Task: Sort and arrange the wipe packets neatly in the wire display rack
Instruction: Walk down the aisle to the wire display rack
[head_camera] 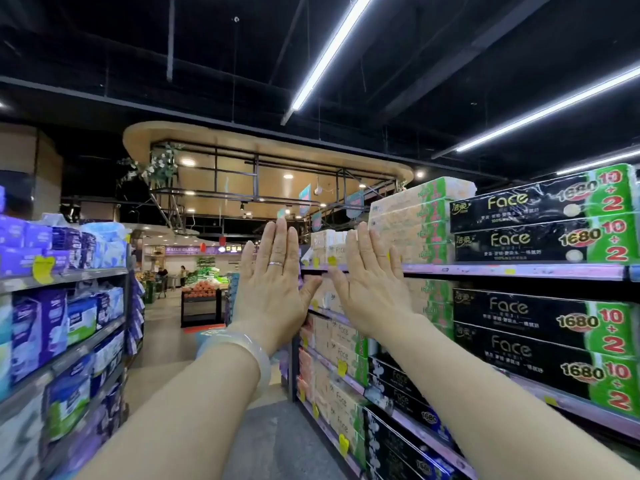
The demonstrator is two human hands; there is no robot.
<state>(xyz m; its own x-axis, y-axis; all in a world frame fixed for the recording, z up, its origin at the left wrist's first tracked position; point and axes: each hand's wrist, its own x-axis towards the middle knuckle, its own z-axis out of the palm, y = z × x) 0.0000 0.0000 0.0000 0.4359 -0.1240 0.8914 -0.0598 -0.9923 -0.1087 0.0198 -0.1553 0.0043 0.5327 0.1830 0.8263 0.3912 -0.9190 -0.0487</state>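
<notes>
Both forearms extended forward, backs toward camera. Left hand (273,282) flat, fingers straight and together, holding nothing; ring (276,263) on one finger, pale bangle (242,348) at wrist. Right hand (372,282) flat likewise, empty, thumbs near each other. Wipe packets and wire display rack: not identifiable. Right shelf (519,271): black "Face" tissue packs (540,237). Left shelf (62,277): purple and blue packs (38,327).

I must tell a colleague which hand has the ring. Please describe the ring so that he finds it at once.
Start at the two raised open hands in the aisle's middle. On the left hand, above a pale bangle, a thin silver ring circles one finger. The right hand shows no such band.
</notes>
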